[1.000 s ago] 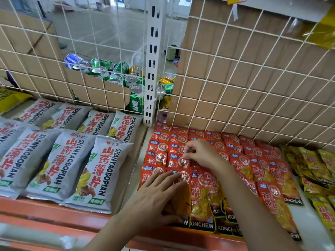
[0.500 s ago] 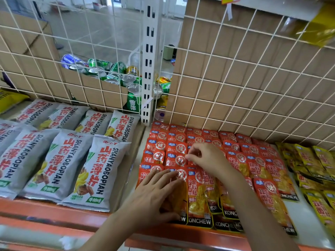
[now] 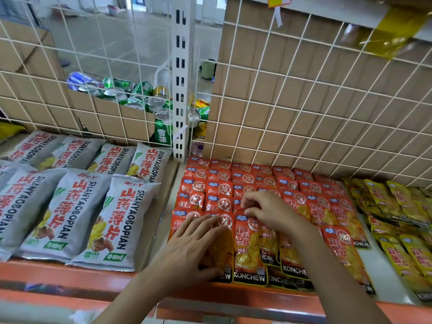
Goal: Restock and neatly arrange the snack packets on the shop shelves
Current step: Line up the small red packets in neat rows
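Observation:
Red KONCHEW snack packets (image 3: 250,249) lie in overlapping rows on the shelf (image 3: 149,232). My left hand (image 3: 194,246) lies flat with straight fingers on the front-left red packets, pressing them down. My right hand (image 3: 268,211) is a little further back, its fingers curled and pinching the top edge of a red packet in the middle rows. Grey SHANYAOBOPIAN chip bags (image 3: 109,220) fill the shelf to the left. Yellow packets (image 3: 402,230) lie to the right of the red ones.
A white wire grid (image 3: 304,101) backed by brown cardboard closes the shelf's rear. A white slotted upright (image 3: 181,78) divides the two bays. Behind the grid sits a cardboard box of drink cans (image 3: 140,99). The orange shelf lip (image 3: 70,281) runs along the front.
My right hand has slid slightly toward the front along the red packets. My left hand stays flat on the front-left packets. The view has tilted down a little.

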Demonstrator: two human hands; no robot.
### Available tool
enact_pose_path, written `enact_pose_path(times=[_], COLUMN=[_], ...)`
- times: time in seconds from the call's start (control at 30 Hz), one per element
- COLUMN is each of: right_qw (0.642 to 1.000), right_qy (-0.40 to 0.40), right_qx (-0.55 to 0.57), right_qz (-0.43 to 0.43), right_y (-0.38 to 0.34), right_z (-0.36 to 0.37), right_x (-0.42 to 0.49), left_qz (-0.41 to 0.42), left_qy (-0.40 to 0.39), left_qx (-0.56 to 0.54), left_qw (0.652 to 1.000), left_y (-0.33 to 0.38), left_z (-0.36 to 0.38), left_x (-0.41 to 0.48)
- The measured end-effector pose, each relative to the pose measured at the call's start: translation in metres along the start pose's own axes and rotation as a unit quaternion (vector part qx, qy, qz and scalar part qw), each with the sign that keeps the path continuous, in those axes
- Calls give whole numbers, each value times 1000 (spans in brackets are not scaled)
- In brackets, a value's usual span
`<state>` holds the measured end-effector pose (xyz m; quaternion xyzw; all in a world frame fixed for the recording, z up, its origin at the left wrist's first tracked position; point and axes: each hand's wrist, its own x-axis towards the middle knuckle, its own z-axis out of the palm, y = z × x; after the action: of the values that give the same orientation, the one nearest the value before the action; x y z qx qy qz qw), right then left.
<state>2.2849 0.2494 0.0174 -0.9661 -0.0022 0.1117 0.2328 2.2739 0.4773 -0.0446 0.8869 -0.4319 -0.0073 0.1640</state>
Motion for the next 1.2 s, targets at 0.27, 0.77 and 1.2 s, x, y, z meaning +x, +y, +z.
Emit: enact_pose_path(times=[0.27, 0.77, 1.2], right_qw=[999, 993, 995], right_qy=[-38, 112, 73], right_qx=[-11, 0, 74], right_qz=[0, -25, -8], right_y=[8, -16, -16], right_z=[-4, 26, 18], right_x=[5, 36, 53], left_qz=[1, 23, 4], left_qy=[-11, 17, 9], left_qx=[7, 84, 71], left_qw=[1000, 996, 997], left_y=[1, 0, 1], left_z=[-2, 5, 3], left_x=[-1, -4, -6])
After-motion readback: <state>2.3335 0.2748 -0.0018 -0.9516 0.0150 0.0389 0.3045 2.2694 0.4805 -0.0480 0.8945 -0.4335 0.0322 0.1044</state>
